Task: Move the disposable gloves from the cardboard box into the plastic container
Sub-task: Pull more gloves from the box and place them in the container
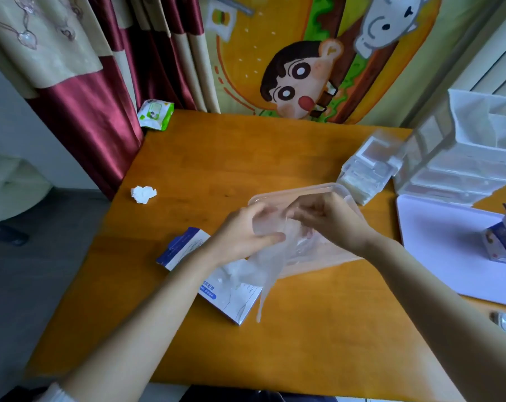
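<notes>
A white and blue cardboard box [234, 297] lies flat on the wooden table [304, 329], under my left forearm. Behind it sits a shallow clear plastic container [327, 190]. A bunch of thin clear disposable gloves [263, 265] stretches from the box up over the container's near edge, with one glove finger dangling down. My left hand [243, 236] grips the bunch at its upper end. My right hand [330, 219] pinches the same bunch over the container. Part of the gloves is hidden behind both hands.
A crumpled white tissue [143, 194] lies at the table's left. A wet-wipe pack [154, 114] sits at the far left corner. Clear organizer boxes [370, 169] and a white drawer unit [472, 158] stand at the right, with a white board [449, 248] and a small carton [504, 242].
</notes>
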The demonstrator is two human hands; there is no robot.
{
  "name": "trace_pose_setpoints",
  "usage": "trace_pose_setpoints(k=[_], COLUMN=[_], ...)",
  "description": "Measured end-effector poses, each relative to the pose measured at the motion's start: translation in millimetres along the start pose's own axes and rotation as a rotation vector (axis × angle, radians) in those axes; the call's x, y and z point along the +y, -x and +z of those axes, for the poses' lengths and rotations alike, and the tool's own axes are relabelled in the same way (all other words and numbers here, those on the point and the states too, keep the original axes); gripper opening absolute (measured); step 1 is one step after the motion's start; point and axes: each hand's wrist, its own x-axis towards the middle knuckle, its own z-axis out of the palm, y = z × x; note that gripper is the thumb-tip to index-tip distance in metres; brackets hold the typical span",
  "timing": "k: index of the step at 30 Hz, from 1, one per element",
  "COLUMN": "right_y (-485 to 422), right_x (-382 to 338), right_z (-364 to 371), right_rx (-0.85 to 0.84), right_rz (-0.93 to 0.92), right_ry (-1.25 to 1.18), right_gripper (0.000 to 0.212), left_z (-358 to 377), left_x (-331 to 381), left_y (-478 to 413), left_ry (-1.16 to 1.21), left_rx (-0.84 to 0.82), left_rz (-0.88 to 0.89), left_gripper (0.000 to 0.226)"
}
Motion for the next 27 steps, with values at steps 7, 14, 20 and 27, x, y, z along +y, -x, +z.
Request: trace_pose_setpoints(k=[7,14,20,27], right_y=[8.4,10.5,16.4,11.8], right_x=[23.6,26.9,47.8,47.4], right_z=[4.5,39.0,16.6,-2.5], right_rx=[0.491,0.275,0.329,0.068], right_rz=[0.363,0.488,0.403,0.187], right_ry=[-0.186,-0.322,-0.321,0.004], right_gripper=[0.056,0.043,0.030,0.018], left_z=[4.4,15.1,8.3,2.5], left_x=[0.1,0.8,-25.2,-9.5], left_y=[-11.2,-12.9,-4.3,-17.9], left_ry=[-0.095,0.079,0.010,0.073], left_rx=[0.343,0.249,0.252,0.088], left_rz=[-0.016,-0.105,-0.292,-0.216], left_gripper=[0.022,0.024,0.035,0.079])
